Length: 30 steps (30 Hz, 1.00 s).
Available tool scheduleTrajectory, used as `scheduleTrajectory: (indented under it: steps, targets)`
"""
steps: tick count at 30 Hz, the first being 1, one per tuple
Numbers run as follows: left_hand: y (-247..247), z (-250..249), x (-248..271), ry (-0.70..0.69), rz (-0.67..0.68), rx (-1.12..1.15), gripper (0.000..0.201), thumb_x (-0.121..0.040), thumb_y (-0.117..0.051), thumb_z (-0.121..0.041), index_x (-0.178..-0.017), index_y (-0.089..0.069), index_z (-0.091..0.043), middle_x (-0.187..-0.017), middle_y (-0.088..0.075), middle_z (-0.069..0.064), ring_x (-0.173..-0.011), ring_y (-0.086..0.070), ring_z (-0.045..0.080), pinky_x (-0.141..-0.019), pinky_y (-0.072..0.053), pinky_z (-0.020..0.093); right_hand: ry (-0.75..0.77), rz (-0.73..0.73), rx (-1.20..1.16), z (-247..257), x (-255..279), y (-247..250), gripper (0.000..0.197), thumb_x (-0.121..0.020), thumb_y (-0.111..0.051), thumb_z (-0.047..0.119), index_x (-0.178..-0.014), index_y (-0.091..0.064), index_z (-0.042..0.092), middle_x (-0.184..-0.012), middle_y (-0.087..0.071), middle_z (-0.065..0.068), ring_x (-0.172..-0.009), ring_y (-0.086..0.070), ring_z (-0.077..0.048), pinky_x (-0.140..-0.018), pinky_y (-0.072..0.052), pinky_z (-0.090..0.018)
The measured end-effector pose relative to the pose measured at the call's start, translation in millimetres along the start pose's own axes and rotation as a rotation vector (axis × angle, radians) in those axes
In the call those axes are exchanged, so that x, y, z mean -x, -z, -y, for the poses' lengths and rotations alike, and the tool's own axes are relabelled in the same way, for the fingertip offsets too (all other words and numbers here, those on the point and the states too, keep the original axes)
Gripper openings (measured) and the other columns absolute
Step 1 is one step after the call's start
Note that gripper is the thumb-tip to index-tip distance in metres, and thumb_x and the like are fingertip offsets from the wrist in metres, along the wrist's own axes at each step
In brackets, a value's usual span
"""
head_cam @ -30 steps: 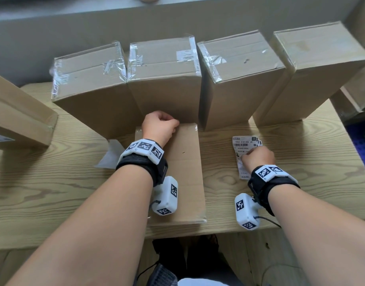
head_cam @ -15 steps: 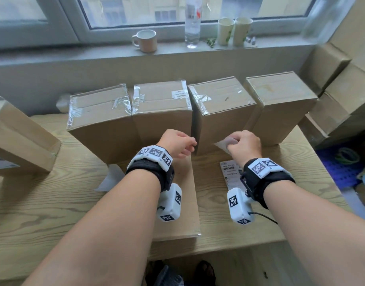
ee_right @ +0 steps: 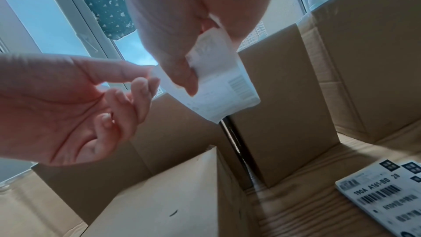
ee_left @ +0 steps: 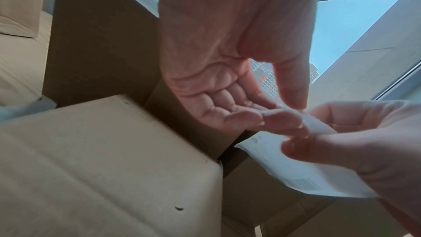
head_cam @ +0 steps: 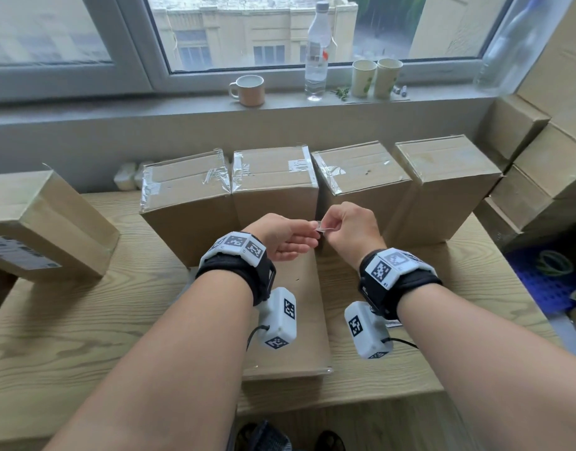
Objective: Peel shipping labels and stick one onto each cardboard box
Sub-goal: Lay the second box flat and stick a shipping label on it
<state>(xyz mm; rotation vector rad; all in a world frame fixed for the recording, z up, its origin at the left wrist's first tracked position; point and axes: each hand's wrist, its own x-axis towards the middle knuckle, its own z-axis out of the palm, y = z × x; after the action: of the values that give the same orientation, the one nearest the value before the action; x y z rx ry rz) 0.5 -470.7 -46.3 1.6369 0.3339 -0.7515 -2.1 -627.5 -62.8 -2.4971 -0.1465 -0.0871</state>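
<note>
My right hand [head_cam: 329, 228] pinches a white shipping label [ee_right: 218, 93] between thumb and fingers, held in the air before the row of boxes. My left hand [head_cam: 312, 231] meets it, and its thumb and forefinger pinch the label's [ee_left: 303, 174] near corner. Several upright cardboard boxes [head_cam: 273, 177] stand side by side behind the hands, with bare taped tops. A flat box [head_cam: 299, 346] lies under my wrists. The stack of labels [ee_right: 382, 195] rests on the table by my right wrist.
A labelled box [head_cam: 45, 222] lies at the left of the wooden table [head_cam: 84, 320]. Stacked cartons [head_cam: 540, 157] and a blue crate [head_cam: 547, 275] stand at the right. A mug [head_cam: 247, 91], a bottle [head_cam: 317, 50] and paper cups [head_cam: 374, 78] line the windowsill.
My right hand took a label off the stack and raised it. My left hand left the flat box and came up to the label. The head view tilted upward.
</note>
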Motion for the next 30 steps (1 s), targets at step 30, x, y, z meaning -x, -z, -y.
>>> scheduleTrajectory:
  steps: [30]
  targets:
    - [23, 9, 8, -0.022, 0.018, 0.183, 0.008, -0.091, -0.064, -0.016, -0.085, -0.07, -0.016, -0.065, -0.07, -0.008, -0.056, -0.063, -0.001, -0.061, -0.048, 0.014, 0.055, 0.024, 0.008, 19, -3, -16, 0.004, -0.081, -0.07, 0.015, -0.077, -0.07, 0.015, -0.076, -0.059, 0.005, -0.076, -0.053, -0.014, -0.08, -0.048, -0.03]
